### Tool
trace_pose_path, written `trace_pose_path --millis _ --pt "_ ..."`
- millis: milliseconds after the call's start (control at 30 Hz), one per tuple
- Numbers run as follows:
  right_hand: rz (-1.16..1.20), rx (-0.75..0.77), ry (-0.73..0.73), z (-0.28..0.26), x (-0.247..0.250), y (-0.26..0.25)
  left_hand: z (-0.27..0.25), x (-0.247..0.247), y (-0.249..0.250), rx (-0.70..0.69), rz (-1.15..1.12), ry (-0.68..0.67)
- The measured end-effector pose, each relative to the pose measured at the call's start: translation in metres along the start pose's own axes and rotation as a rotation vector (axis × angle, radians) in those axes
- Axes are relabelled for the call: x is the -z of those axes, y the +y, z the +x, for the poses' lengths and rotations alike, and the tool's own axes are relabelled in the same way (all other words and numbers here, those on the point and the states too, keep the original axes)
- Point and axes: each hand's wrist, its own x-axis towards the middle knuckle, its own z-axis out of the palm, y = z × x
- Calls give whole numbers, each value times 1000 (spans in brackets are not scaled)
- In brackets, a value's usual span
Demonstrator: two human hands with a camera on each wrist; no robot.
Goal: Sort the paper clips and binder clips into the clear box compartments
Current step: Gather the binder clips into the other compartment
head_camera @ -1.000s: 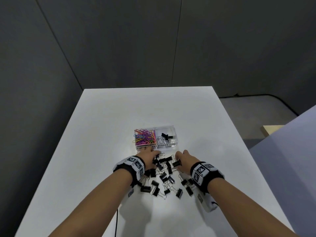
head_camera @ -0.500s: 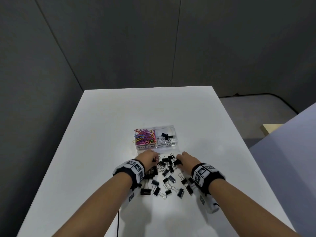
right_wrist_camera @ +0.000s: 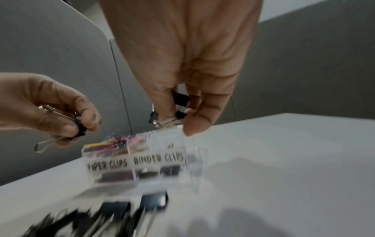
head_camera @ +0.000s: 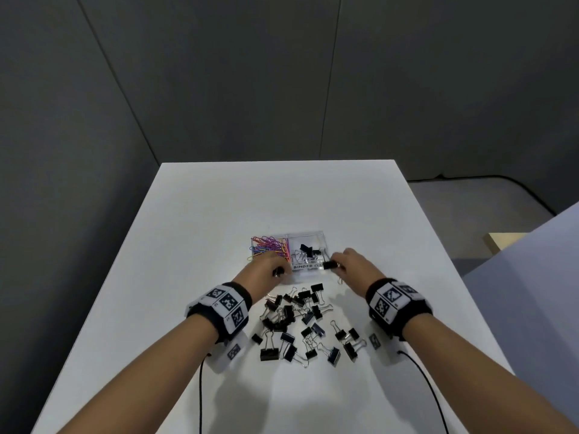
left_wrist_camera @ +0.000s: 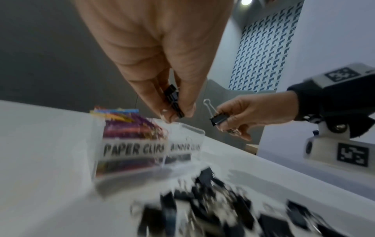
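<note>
The clear two-compartment box (head_camera: pixel 305 234) stands mid-table, labelled PAPER CLIPS and BINDER CLIPS (right_wrist_camera: pixel 158 158). Its left half holds coloured paper clips (head_camera: pixel 269 247) and its right half a few black binder clips (head_camera: pixel 308 250). My left hand (head_camera: pixel 277 271) hovers at the box's near-left edge and pinches a black binder clip (left_wrist_camera: pixel 172 101). My right hand (head_camera: pixel 333 265) is over the near-right corner, pinching another black binder clip (head_camera: pixel 329 265) (right_wrist_camera: pixel 180 102). Several loose binder clips (head_camera: pixel 300 321) lie in a pile between my wrists.
The white table (head_camera: pixel 282 195) ends in grey walls at the back and left. To the right are a lower grey floor area and a pale panel (head_camera: pixel 532 277). Cables (head_camera: pixel 423 380) trail from the wrist cameras across the near table.
Both hands have lifted off the pile and moved forward to the box's near edge, each carrying a binder clip picked from the pile.
</note>
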Motion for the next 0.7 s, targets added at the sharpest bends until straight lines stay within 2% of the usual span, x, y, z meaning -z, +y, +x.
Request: trace_pose_path --millis 100,233,367,467,567,700 --pt "-116 -23 73 24 18 -17 19 16 6 31 -3 76" --pt "-230 -70 52 46 21 -36 47 25 15 86 17 104" --pt "-42 -88 44 55 17 -45 69 18 21 128 13 62" --pt "105 -92 66 51 19 -40 78 12 21 134 2 -20" --pt "72 -91 83 37 21 -26 78 10 20 112 31 -86" --pt "-31 -69 25 4 12 -3 57 9 23 -3 111 -21"
